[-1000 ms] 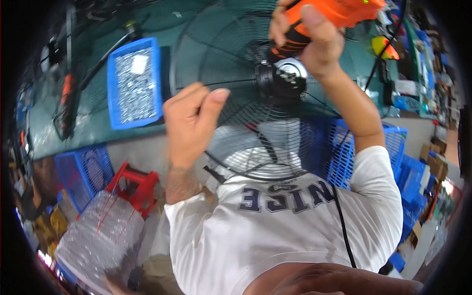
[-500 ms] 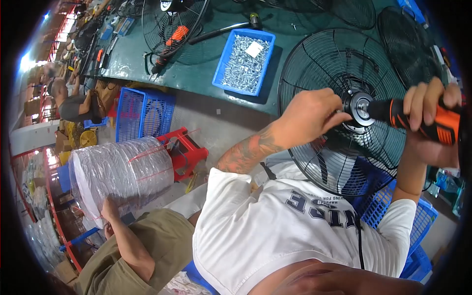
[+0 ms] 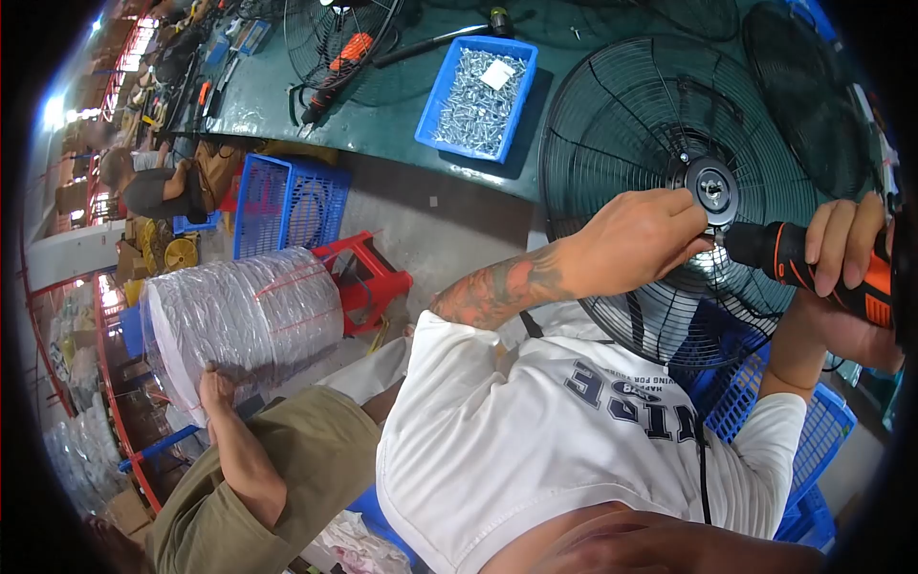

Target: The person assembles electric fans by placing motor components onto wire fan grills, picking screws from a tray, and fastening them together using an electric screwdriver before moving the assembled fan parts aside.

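Note:
My right hand (image 3: 846, 258) is wrapped around an orange and black power screwdriver (image 3: 789, 260), its nose pointing left at the lower edge of a fan's round hub (image 3: 729, 206). My left hand (image 3: 641, 239) is closed in a pinch beside that tip. What its fingers hold, if anything, is too small to make out. Behind both hands stands the black wire fan grille (image 3: 612, 105), partly over the bench edge. A blue bin (image 3: 524, 105) full of silver screws sits on the bench to the left of the grille.
The green bench (image 3: 382, 124) also carries another fan (image 3: 335, 38), a second power tool (image 3: 320, 103) and a dark grille (image 3: 803, 105) at right. Blue crates (image 3: 287, 206) stand below. At left, a co-worker's hand (image 3: 218, 387) touches a plastic-wrapped roll (image 3: 244, 316) near a red stool (image 3: 368, 282).
The screwdriver's tip has moved from the hub's face down to its lower edge. My left hand has shifted right and slightly down with it. The view has also moved a little.

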A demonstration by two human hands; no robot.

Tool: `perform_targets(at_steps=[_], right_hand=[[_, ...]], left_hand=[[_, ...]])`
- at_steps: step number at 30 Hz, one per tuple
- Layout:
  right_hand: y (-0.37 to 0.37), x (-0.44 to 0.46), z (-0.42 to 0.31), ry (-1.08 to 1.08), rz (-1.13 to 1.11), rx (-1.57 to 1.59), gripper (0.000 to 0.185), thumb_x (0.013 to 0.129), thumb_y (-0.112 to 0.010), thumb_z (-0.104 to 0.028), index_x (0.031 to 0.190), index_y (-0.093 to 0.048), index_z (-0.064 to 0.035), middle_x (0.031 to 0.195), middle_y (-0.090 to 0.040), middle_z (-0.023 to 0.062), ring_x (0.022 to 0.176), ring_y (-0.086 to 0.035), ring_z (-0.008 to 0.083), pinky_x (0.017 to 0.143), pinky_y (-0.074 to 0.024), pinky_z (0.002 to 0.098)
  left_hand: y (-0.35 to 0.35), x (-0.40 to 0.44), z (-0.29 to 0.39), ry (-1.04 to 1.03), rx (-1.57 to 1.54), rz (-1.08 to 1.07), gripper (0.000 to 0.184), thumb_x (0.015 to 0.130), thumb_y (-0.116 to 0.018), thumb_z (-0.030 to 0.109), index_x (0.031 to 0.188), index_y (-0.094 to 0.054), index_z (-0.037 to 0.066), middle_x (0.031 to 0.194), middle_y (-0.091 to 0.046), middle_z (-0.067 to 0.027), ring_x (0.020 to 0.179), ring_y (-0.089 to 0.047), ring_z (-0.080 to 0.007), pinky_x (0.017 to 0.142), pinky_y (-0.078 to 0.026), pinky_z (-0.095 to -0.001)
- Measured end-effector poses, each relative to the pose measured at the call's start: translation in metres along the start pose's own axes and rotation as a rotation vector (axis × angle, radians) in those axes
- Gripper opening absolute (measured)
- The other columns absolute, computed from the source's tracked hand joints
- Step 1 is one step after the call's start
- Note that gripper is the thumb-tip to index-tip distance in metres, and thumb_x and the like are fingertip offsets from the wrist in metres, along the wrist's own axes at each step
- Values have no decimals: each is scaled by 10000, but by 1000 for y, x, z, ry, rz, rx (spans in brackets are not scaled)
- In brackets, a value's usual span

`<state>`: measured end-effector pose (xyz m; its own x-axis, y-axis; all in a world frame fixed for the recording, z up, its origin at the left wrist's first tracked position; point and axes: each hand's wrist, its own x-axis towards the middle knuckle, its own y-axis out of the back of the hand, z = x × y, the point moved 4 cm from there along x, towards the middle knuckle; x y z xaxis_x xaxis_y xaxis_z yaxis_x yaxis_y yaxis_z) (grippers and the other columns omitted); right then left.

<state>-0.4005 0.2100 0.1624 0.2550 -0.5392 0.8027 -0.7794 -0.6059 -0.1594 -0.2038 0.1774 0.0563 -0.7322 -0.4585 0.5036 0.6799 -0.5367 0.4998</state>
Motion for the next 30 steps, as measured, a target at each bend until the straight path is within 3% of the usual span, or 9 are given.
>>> perform_targets(at_steps=[14,16,18,19,20,21,23,29,30], right_hand=[[-6,4,16,-34,61,91,655,1033,-498,-562,1306,-492,33,876,-627,229,679,-668,310,658,-602,458],[-15,3,9,-244,82,-125,700,952,-556,-599,1368,-459,-44,927,-553,108,743,-588,210,766,-487,400],[-20,8,13,-350,56,-272,728,935,-563,-617,1405,-445,-74,1001,-514,52,815,-559,170,838,-429,387],[-19,4,18,-311,146,-335,679,939,-591,-605,1333,-482,-62,959,-533,64,796,-577,179,822,-467,385],[-12,-6,27,-239,260,-312,600,936,-661,-527,1239,-516,-30,899,-595,106,758,-638,217,745,-529,384],[-6,-15,34,-164,371,-284,531,934,-731,-450,1145,-550,2,839,-657,148,720,-698,255,668,-591,384],[-6,-21,45,-247,508,-146,603,899,-762,-506,1127,-551,10,875,-663,159,773,-712,284,747,-600,435],[-20,-25,52,-467,604,-379,619,889,-780,-495,1131,-543,23,866,-645,180,757,-695,292,749,-596,433],[-17,-32,56,-567,538,-482,628,908,-708,-551,1185,-526,-18,880,-596,127,755,-641,240,760,-552,402]], left_hand=[[9,-7,-4,0,49,-17,295,788,-852,275,905,-675,70,751,-562,-88,670,-613,-293,571,-482,-403],[21,-8,-12,39,-59,98,358,801,-865,255,1056,-709,59,803,-639,-83,619,-587,-238,560,-467,-367],[40,-17,-23,432,-177,76,224,979,-576,60,1181,-669,34,729,-547,-14,584,-461,-88,539,-362,-271],[49,-22,-35,391,-54,109,230,977,-522,15,1191,-605,24,729,-561,-117,578,-559,-274,561,-435,-371],[52,-28,-49,323,-24,208,219,1004,-492,22,1197,-595,23,712,-532,-93,534,-492,-227,532,-392,-360],[53,-33,-56,410,-42,264,211,1025,-472,33,1197,-593,19,700,-518,-53,535,-465,-146,522,-371,-312],[51,-40,-64,465,-180,321,212,1042,-446,41,1194,-592,14,691,-513,-20,558,-442,-87,525,-353,-273],[52,-48,-69,595,-256,288,196,1036,-454,32,1174,-588,-2,686,-495,-4,587,-416,-57,544,-325,-235],[53,-49,-69,599,-260,288,196,1036,-454,32,1174,-588,-2,686,-495,-4,587,-416,-57,544,-325,-235]])
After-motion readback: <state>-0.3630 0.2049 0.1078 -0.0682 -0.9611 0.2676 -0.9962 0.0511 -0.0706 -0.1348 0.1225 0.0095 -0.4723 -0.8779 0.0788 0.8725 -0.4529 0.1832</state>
